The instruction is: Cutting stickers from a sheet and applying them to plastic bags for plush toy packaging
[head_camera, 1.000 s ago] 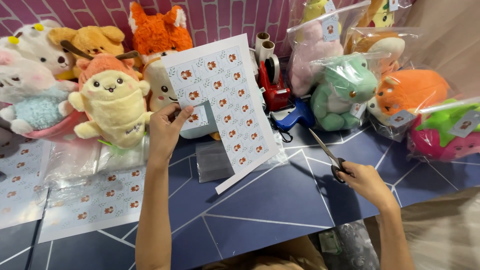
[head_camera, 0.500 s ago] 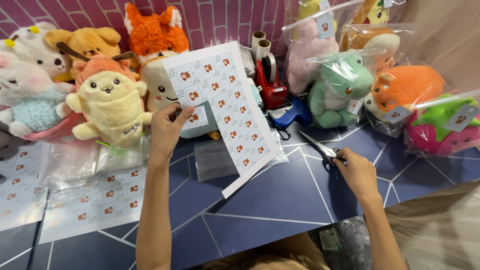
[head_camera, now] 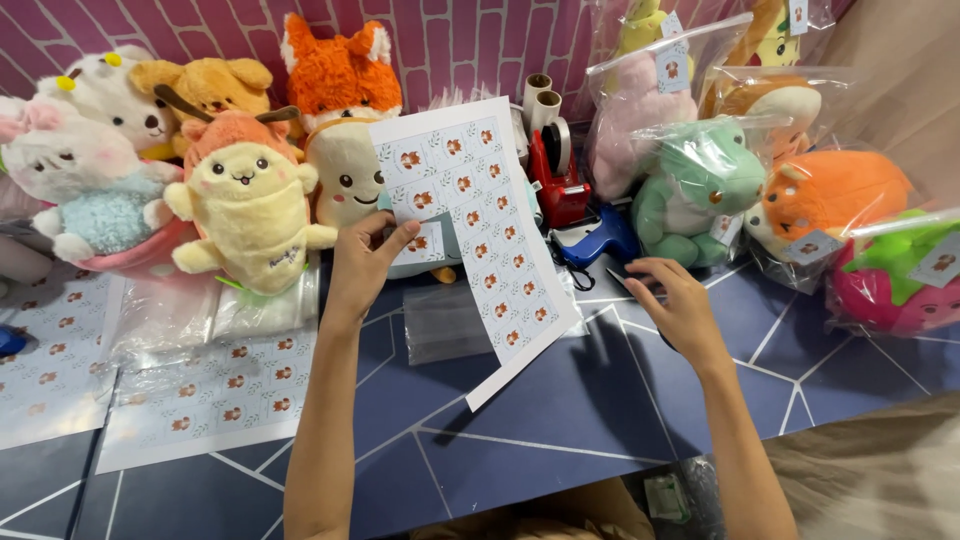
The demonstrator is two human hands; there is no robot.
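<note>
My left hand (head_camera: 365, 262) pinches the cut inner corner of a white sheet (head_camera: 480, 230) printed with rows of small orange-and-blue labels and holds it up, tilted, over the dark blue table (head_camera: 560, 420). My right hand (head_camera: 680, 305) lies palm down low over the table to the right of the sheet, closed over dark scissors (head_camera: 618, 276). Only the scissors' tip shows, past the fingers and next to a blue tagging gun (head_camera: 600, 235).
Plush toys line the back: a yellow one (head_camera: 245, 210), an orange fox (head_camera: 340, 70), and a bagged green dinosaur (head_camera: 695, 185) with other bagged toys at right. A red tape dispenser (head_camera: 555, 180) stands behind the sheet. More label sheets (head_camera: 200, 400) and a clear bag (head_camera: 445, 325) lie on the table.
My right hand has moved left and away from me with the scissors, lowering them towards the table beside the blue tagging gun. My left hand still holds the sheet in about the same place.
</note>
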